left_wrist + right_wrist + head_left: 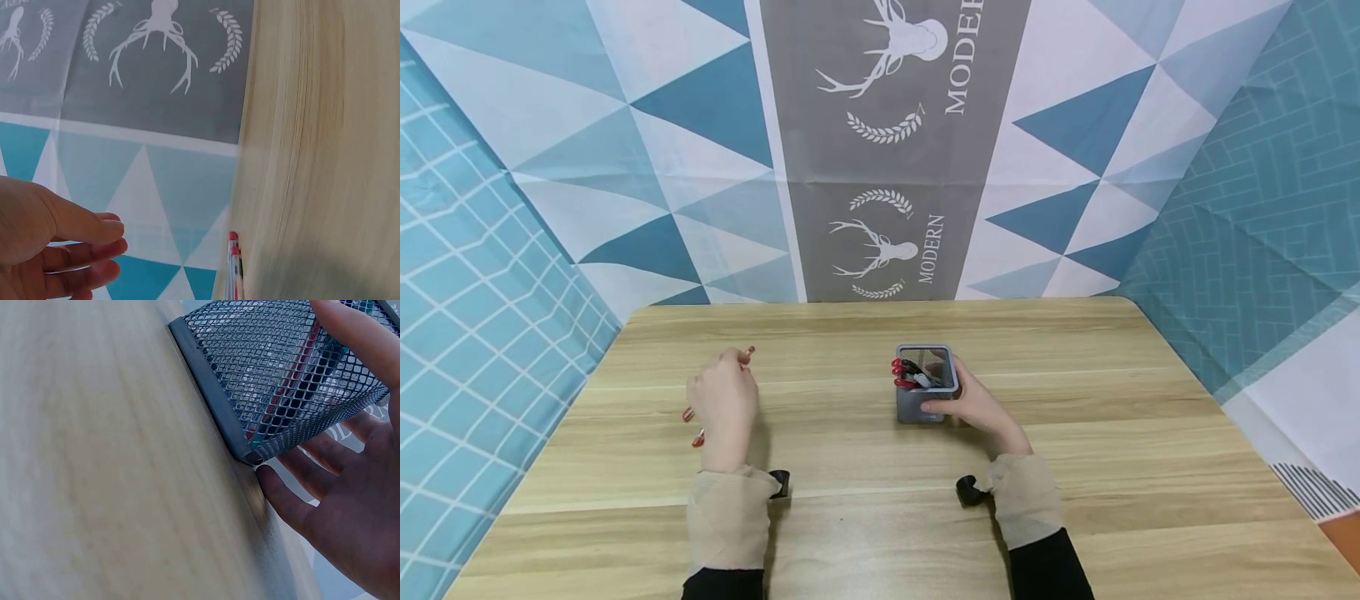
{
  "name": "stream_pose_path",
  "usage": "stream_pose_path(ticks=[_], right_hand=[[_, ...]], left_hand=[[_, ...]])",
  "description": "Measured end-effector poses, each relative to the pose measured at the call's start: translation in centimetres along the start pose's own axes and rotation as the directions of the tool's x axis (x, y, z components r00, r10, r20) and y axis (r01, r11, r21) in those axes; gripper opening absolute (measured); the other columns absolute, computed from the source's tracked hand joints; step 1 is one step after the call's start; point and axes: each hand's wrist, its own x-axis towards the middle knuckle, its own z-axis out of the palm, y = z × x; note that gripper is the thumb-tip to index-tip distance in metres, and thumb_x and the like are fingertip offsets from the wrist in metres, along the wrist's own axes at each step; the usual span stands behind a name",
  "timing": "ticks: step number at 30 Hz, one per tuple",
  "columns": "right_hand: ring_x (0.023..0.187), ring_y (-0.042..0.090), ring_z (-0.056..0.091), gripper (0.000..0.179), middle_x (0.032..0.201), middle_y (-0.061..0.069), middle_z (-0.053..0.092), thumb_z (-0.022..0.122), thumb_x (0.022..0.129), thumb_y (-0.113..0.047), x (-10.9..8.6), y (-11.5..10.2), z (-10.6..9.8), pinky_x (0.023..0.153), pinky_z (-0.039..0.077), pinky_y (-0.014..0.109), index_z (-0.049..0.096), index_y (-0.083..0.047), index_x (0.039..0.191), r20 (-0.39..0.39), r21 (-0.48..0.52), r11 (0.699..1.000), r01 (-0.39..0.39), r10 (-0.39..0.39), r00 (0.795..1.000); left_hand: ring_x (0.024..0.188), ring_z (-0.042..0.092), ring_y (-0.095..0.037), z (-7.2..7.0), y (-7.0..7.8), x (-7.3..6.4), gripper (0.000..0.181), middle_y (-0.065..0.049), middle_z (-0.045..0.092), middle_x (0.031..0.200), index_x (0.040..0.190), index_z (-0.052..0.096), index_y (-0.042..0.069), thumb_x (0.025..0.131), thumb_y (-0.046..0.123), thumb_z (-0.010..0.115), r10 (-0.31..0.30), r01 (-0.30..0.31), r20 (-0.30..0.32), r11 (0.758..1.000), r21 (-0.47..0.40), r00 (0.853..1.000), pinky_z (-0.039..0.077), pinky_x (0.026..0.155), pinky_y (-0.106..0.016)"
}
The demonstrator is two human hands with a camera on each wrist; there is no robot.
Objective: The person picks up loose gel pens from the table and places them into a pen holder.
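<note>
My left hand (pixel 724 404) hovers over several red-ended pens (pixel 698 439) that lie on the left part of the table. In the left wrist view the left fingers (pixel 94 253) are loosely bent, thumb close to the index finger, with nothing between them; two red-tipped pens (pixel 235 265) show beside that hand. My right hand (pixel 981 408) grips a grey mesh pen holder (pixel 913 408) from its right side, thumb in front and fingers behind. Inside the holder stand red and black pens (pixel 906 372). Through the mesh (pixel 250 369) in the right wrist view, their shafts lean.
The pale wooden table (pixel 850 517) reaches back to a patterned cloth (pixel 880 150) hung behind its far edge. Blue tiled-pattern cloth (pixel 460 292) borders the left side, and a teal cloth (pixel 1262 208) the right.
</note>
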Motion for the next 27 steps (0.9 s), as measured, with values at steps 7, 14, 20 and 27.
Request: stream_pose_path(ticks=[7,14,20,27], right_hand=[[0.122,0.029,0.043,0.087,0.136,0.018,0.041,0.073,0.074,-0.004,0.1,0.0,0.0,0.098,0.036,0.037,0.019,-0.01,0.143,0.0,0.004,1.0,0.001,-0.001,1.0],[0.122,0.029,0.042,0.088,0.136,0.018,0.041,0.074,0.074,-0.006,0.0,-0.1,0.0,0.098,0.037,0.036,0.02,-0.01,0.143,-0.005,-0.008,1.0,0.006,-0.006,1.0],[0.121,0.03,0.044,0.089,0.135,0.016,0.042,0.076,0.073,-0.011,0.0,-0.1,0.0,0.099,0.035,0.04,0.02,-0.013,0.142,-0.008,-0.02,1.0,-0.016,0.016,1.0],[0.122,0.03,0.042,0.087,0.135,0.017,0.041,0.074,0.074,-0.009,0.0,-0.1,0.0,0.099,0.035,0.04,0.021,-0.013,0.142,0.001,-0.009,1.0,-0.003,0.003,1.0]], left_hand=[[0.082,0.059,-0.041,-0.4,-1.4,0.1,0.022,-0.022,0.062,0.093,0.101,0.063,-0.001,0.082,-0.001,0.051,-0.074,0.06,0.166,0.994,0.089,0.983,0.042,0.067,-0.048],[0.08,0.058,-0.043,-0.6,-3.1,0.3,0.022,-0.025,0.058,0.087,0.099,0.058,-0.006,0.079,0.001,0.05,-0.235,0.188,0.345,0.969,0.163,0.909,0.046,0.062,-0.049],[0.083,0.056,-0.046,-0.6,-3.8,0.2,0.022,-0.032,0.055,0.091,0.093,0.054,-0.011,0.08,0.006,0.048,-0.338,0.279,0.409,0.94,0.198,0.848,0.045,0.066,-0.053],[0.086,0.055,-0.045,-0.2,-4.3,-0.3,0.028,-0.033,0.053,0.094,0.094,0.051,-0.013,0.083,0.012,0.051,-0.403,0.327,0.451,0.914,0.24,0.796,0.044,0.067,-0.048]])
